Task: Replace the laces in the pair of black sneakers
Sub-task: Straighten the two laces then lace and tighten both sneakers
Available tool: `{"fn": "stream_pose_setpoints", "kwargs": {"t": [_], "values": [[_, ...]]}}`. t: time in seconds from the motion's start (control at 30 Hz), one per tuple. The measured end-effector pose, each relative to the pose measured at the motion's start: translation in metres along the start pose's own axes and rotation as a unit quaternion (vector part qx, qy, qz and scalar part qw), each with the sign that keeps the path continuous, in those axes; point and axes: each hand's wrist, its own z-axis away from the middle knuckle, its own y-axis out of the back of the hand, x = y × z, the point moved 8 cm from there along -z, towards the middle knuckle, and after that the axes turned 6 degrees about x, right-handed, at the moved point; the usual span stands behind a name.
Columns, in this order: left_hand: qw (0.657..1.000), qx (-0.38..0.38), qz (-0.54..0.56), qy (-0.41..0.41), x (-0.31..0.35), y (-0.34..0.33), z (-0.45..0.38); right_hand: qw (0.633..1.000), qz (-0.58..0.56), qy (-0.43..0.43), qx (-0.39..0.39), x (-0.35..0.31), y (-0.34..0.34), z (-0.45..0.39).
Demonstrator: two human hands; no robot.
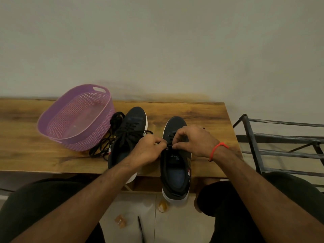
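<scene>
I see left hand (148, 151) and right hand (194, 140) both in closed pinch grip on lace (168, 147), probably, at right sneaker (176, 165) eyelet, near table (206, 118) edge. Risk: lace end slips, misses eyelet.

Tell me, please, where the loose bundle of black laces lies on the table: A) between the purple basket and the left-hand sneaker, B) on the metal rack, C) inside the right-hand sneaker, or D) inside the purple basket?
A: the loose black laces lie on the wooden table, between the purple basket and the left-hand sneaker, while both hands work at the other shoe.
</scene>
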Motion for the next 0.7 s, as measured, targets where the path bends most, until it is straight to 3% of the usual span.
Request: {"fn": "stream_pose_setpoints", "kwargs": {"t": [0.33,0.7], "values": [[0.999,-0.018,0.035,0.028,-0.004,0.0,0.001,0.998,0.016,0.033,0.041,-0.004,-0.001,0.001],[0.998,-0.026,0.048,0.029,-0.006,-0.002,-0.001,0.998,0.058,0.026,0.016,-0.006,-0.01,0.0]]}}
